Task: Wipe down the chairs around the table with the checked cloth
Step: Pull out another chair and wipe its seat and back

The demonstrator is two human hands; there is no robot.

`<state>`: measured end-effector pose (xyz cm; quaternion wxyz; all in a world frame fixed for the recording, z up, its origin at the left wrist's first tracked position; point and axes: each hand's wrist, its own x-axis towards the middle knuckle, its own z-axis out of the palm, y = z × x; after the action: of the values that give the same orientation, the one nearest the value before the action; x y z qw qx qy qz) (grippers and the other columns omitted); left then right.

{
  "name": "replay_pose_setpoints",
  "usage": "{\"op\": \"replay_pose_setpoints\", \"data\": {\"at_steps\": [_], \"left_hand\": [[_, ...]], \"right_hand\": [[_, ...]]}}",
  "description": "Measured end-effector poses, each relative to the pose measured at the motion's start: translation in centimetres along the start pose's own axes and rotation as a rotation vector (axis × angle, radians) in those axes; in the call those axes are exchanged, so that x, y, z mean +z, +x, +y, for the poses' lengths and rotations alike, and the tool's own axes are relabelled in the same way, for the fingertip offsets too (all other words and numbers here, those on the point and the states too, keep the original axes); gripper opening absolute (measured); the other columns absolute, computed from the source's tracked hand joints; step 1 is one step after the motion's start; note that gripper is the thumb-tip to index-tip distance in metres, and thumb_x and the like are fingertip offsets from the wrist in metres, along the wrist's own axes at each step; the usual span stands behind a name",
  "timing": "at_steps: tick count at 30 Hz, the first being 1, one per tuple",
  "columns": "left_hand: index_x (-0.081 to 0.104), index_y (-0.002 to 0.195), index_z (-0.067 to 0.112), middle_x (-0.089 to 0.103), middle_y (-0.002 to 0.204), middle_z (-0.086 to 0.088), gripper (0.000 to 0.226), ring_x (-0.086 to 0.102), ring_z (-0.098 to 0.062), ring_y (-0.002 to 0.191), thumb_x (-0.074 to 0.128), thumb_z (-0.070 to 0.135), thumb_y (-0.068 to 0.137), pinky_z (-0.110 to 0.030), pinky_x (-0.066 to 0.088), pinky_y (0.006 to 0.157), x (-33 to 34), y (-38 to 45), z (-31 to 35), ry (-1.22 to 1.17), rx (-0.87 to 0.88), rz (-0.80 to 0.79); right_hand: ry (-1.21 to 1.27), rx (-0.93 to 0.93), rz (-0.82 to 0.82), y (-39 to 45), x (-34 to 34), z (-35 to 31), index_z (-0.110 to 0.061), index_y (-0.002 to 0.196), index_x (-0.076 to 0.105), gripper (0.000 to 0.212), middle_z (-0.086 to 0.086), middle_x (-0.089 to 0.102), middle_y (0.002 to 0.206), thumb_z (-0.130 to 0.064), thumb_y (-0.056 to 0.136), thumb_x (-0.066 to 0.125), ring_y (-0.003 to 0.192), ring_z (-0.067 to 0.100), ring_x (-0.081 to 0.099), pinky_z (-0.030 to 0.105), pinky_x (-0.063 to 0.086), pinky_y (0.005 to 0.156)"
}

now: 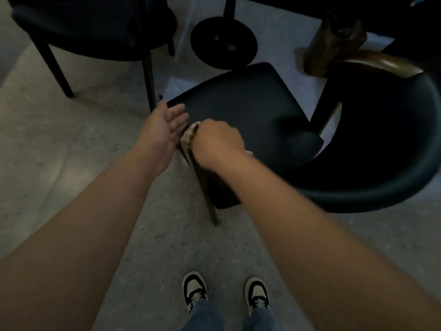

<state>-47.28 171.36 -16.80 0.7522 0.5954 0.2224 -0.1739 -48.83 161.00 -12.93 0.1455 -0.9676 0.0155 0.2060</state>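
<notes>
A dark chair (pixel 250 111) with a black seat and a curved padded back stands in front of me, its back to the right. My right hand (pixel 216 143) grips the bunched checked cloth (pixel 189 133) at the seat's near left corner; only a small pale part of the cloth shows past the knuckles. My left hand (pixel 167 127) is beside it with straight fingers, touching the seat's left edge and holding nothing.
A second dark chair (pixel 83 27) stands at the upper left, its legs near the first chair's corner. The table's round black base (pixel 224 41) is behind the seat, with a wooden leg (pixel 331 44) at the upper right. My shoes (pixel 194 289) stand on the grey floor.
</notes>
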Motion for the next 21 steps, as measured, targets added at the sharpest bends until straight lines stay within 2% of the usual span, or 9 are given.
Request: {"op": "replay_pose_setpoints", "data": {"at_steps": [2,5,8,10,12,15,16,19,21], "left_hand": [[0.044,0.143,0.016,0.045,0.148,-0.008,0.058,0.040,-0.020,0.137,0.015,0.048,0.104,-0.038,0.028,0.115,-1.1,0.1,0.1,-0.066,-0.047,-0.006],[0.036,0.149,0.017,0.031,0.157,-0.009,0.060,0.027,-0.021,0.145,0.014,0.049,0.103,-0.039,0.018,0.117,-2.0,-0.1,-0.5,-0.088,-0.107,-0.013],[0.030,0.151,0.015,0.024,0.159,-0.007,0.060,0.020,-0.018,0.147,0.015,0.049,0.104,-0.040,0.011,0.119,-1.6,-0.6,-1.1,-0.100,-0.155,-0.026],[0.030,0.151,0.014,0.027,0.158,-0.003,0.060,0.022,-0.015,0.146,0.016,0.049,0.104,-0.041,0.010,0.120,-1.4,-0.8,-1.4,-0.085,-0.156,-0.019],[0.029,0.151,0.014,0.029,0.158,-0.002,0.060,0.023,-0.014,0.146,0.016,0.048,0.104,-0.041,0.010,0.121,-1.4,-0.8,-1.5,-0.083,-0.154,-0.007],[0.026,0.152,0.014,0.027,0.159,-0.003,0.060,0.024,-0.014,0.146,0.017,0.049,0.104,-0.041,0.012,0.120,-1.7,-0.6,-1.7,-0.093,-0.170,0.010],[0.024,0.153,0.014,0.026,0.159,-0.003,0.061,0.025,-0.014,0.146,0.018,0.049,0.104,-0.041,0.012,0.120,-1.7,-0.7,-1.6,-0.095,-0.176,0.015],[0.027,0.151,0.017,0.025,0.159,-0.001,0.058,0.025,-0.014,0.145,0.019,0.049,0.103,-0.040,0.013,0.118,-1.3,-0.8,-1.4,-0.102,-0.164,0.062],[0.024,0.152,0.018,0.020,0.161,0.000,0.058,0.021,-0.016,0.147,0.019,0.050,0.103,-0.039,0.013,0.118,-1.1,-0.9,-1.0,-0.097,-0.157,0.141]], "right_hand": [[0.130,0.084,-0.169,2.3,-1.4,0.1,-0.005,0.119,0.057,0.030,0.014,0.061,0.120,-0.019,0.093,0.050,0.106,0.031,0.058,0.033,0.042,0.077],[0.443,0.164,-0.321,3.6,-1.6,0.7,0.002,0.122,0.056,0.032,0.017,0.061,0.120,-0.013,0.097,0.043,0.108,0.032,0.058,0.033,0.046,0.079],[0.675,0.195,-0.345,4.4,-1.5,2.6,-0.011,0.098,0.066,0.026,0.004,0.064,0.081,-0.030,0.097,0.049,0.074,0.018,0.061,0.025,0.048,0.059],[0.758,0.295,-0.415,5.0,-1.2,3.7,-0.011,0.082,0.063,0.033,0.007,0.064,0.075,-0.030,0.099,0.041,0.062,0.018,0.062,0.021,0.049,0.053],[0.774,0.361,-0.470,5.5,-0.7,4.3,-0.008,0.078,0.061,0.040,0.010,0.062,0.071,-0.028,0.100,0.033,0.050,0.016,0.062,0.018,0.049,0.047],[0.815,0.379,-0.519,6.2,-0.2,4.2,-0.006,0.090,0.066,0.042,0.013,0.066,0.083,-0.032,0.099,0.034,0.071,0.023,0.066,0.027,0.054,0.065],[0.834,0.347,-0.508,6.5,0.0,3.8,-0.007,0.087,0.066,0.040,0.013,0.066,0.080,-0.033,0.097,0.038,0.069,0.023,0.065,0.028,0.053,0.064],[0.755,0.178,-0.403,7.3,0.4,1.8,-0.009,0.093,0.067,0.027,0.011,0.067,0.087,-0.031,0.093,0.051,0.077,0.021,0.064,0.028,0.051,0.067],[0.584,0.012,-0.351,7.6,0.1,1.0,-0.007,0.091,0.063,0.021,0.009,0.062,0.090,-0.021,0.095,0.048,0.084,0.020,0.058,0.027,0.043,0.069]]}}
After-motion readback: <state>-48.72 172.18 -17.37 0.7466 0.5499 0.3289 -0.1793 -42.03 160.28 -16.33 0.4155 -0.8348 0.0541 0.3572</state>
